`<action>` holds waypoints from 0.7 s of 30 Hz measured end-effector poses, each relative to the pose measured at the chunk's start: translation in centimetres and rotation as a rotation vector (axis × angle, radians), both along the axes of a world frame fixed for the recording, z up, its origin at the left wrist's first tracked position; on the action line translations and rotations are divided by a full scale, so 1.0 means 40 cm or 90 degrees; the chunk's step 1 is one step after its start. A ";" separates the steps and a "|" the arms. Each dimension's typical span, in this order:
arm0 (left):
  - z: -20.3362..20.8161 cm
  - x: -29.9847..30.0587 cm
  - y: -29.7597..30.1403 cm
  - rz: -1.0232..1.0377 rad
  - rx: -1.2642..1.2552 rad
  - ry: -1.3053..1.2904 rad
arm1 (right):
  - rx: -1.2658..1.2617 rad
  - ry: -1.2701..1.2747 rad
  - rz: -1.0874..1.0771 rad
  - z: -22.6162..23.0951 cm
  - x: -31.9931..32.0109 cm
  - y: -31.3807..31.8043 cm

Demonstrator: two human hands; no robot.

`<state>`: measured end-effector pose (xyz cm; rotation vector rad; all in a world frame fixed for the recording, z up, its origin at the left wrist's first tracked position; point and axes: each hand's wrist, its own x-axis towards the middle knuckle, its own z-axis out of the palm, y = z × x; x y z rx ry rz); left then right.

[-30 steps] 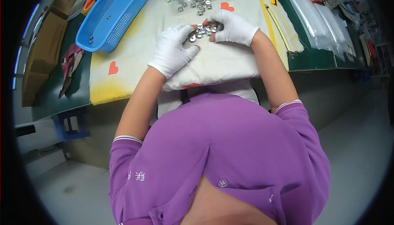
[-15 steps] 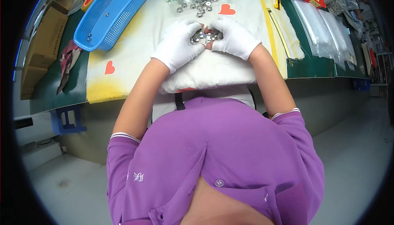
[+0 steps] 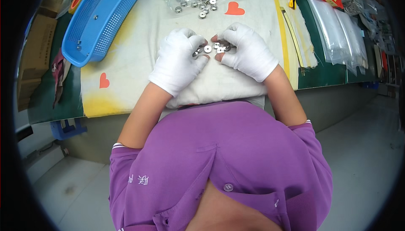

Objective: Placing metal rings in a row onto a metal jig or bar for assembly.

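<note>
The white-gloved left hand (image 3: 179, 58) and right hand (image 3: 249, 54) are curving narrowly around shiny, round metal pieces (image 3: 207, 49) on the soft cloth's (image 3: 139, 62) near part. Whether they are gripping any, I cannot tell.

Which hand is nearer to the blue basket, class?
Left. The left hand is to the right of the blue basket, apart from it; the right hand is farther right, past the left.

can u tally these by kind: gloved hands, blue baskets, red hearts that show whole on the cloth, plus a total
Gloved hands: 2
Blue basket: 1
Whole red hearts: 2
Total: 5
</note>
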<state>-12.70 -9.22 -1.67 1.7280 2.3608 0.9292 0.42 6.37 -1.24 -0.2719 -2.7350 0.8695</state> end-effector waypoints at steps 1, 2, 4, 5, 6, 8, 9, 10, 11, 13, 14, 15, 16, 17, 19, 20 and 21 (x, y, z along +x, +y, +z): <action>0.000 -0.001 0.005 0.004 -0.023 0.005 | -0.002 -0.002 0.001 0.000 0.000 0.002; -0.001 -0.003 0.008 0.009 -0.047 0.009 | -0.004 -0.012 0.001 -0.001 0.001 0.004; -0.008 -0.008 0.000 -0.001 -0.016 0.020 | -0.009 -0.022 0.003 -0.001 0.003 0.006; -0.011 -0.010 -0.005 -0.012 0.016 0.033 | -0.039 -0.025 0.004 0.003 0.005 0.006; -0.011 -0.009 -0.009 -0.009 0.013 0.032 | -0.069 -0.028 0.005 0.005 0.004 0.006; -0.008 -0.007 -0.016 0.021 0.047 -0.008 | -0.059 -0.018 0.005 0.002 0.002 0.003; -0.008 -0.010 -0.021 0.021 0.045 -0.009 | -0.046 -0.008 0.005 0.001 0.000 0.001; -0.008 -0.016 -0.028 0.016 0.027 -0.002 | -0.049 -0.008 0.006 0.002 -0.002 -0.002; -0.008 -0.019 -0.034 0.010 0.009 0.005 | -0.047 -0.033 0.001 0.007 -0.004 -0.005; -0.005 -0.019 -0.045 0.015 0.016 0.005 | -0.046 -0.059 -0.002 0.013 -0.010 -0.011; -0.005 -0.020 -0.049 0.019 0.025 0.004 | 0.002 -0.040 0.004 0.015 -0.014 -0.014; -0.005 -0.021 -0.053 0.021 0.024 0.004 | 0.051 -0.022 0.010 0.016 -0.018 -0.017; -0.005 -0.022 -0.057 0.027 0.028 -0.007 | 0.050 -0.022 0.009 0.017 -0.025 -0.023; -0.004 -0.024 -0.061 0.033 0.033 -0.018 | 0.055 -0.008 0.034 0.018 -0.036 -0.030; -0.008 -0.028 -0.064 0.036 0.033 0.009 | 0.058 0.006 0.061 0.013 -0.056 -0.039; -0.011 -0.031 -0.065 0.042 0.034 0.036 | 0.057 -0.009 0.069 0.007 -0.066 -0.042; -0.014 -0.033 -0.067 0.043 0.033 0.035 | 0.057 -0.024 0.078 0.002 -0.073 -0.045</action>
